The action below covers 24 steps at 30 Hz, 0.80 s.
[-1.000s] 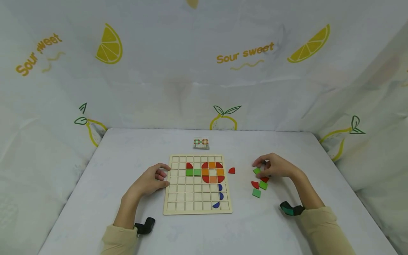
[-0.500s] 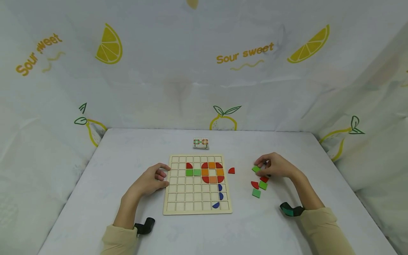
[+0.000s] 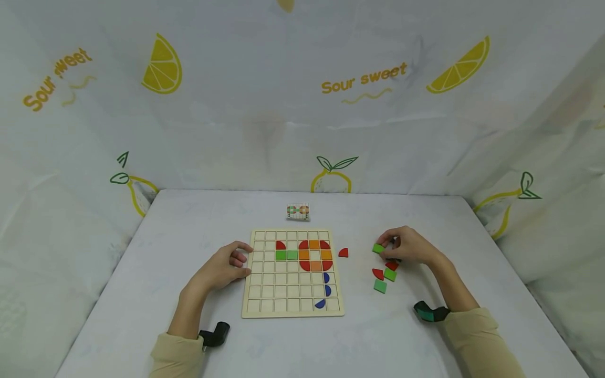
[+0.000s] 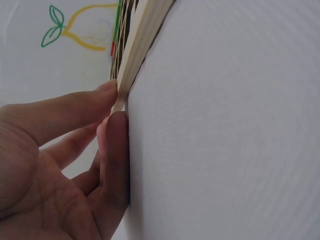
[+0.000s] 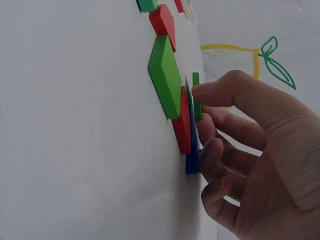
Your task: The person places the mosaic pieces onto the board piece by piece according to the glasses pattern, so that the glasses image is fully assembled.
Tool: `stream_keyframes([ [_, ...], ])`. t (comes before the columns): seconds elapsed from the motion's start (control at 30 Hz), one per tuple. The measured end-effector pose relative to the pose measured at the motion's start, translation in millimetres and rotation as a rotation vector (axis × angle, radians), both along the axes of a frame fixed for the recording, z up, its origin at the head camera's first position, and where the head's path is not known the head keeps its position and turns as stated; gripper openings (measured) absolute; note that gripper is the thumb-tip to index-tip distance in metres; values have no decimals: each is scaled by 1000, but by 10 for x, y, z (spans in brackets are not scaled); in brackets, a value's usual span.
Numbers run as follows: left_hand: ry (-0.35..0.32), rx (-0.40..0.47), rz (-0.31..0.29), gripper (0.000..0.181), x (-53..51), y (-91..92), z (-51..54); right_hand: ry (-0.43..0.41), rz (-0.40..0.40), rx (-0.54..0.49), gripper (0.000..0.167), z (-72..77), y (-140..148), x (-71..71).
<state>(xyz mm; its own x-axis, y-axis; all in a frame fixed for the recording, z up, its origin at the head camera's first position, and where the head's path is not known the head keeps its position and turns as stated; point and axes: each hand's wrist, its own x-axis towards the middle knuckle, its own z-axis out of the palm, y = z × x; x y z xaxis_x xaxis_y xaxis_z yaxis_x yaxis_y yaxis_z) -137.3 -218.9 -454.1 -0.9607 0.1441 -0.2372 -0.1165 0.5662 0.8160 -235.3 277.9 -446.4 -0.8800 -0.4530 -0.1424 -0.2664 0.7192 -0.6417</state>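
My right hand (image 3: 407, 245) pinches a green square tile (image 3: 378, 248) between thumb and fingertips; in the right wrist view the tile (image 5: 196, 95) stands edge-on, just off the nearby pieces. Beside that hand lie a green tile (image 3: 389, 275), a red quarter-circle (image 3: 378, 274) and a lighter green tile (image 3: 380, 286). Another red piece (image 5: 184, 125) and a blue piece (image 5: 192, 160) lie close to the fingers. My left hand (image 3: 222, 269) rests its thumb and fingertips against the left edge of a wooden grid board (image 3: 274, 291); the left wrist view shows the fingertips touching the board's side (image 4: 135, 55).
Red, orange and green pieces sit in the board's upper cells, with blue half-circles (image 3: 328, 290) lower right. One red quarter-circle (image 3: 343, 252) lies right of the board. A small pattern card (image 3: 298, 212) is behind it. A patterned cloth wall (image 3: 264, 131) stands beyond the table.
The green tile in my right hand has moved slightly away and left, up off the nearby pieces. My left hand stays at the board's edge.
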Motion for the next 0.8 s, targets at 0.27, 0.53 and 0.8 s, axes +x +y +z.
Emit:
stream_keyframes([
  [0.27,7,2,-17,49,5,6,15,29,-10,-27,29,39,-187,-2],
  [0.53,-5,-11,7,48,-3,8,-24,105,48,-49,28,88,-582,-19],
  [0.8,-11,-7,9,48,5,-3,-33,97,114,-94,28,216,-1027,-25],
])
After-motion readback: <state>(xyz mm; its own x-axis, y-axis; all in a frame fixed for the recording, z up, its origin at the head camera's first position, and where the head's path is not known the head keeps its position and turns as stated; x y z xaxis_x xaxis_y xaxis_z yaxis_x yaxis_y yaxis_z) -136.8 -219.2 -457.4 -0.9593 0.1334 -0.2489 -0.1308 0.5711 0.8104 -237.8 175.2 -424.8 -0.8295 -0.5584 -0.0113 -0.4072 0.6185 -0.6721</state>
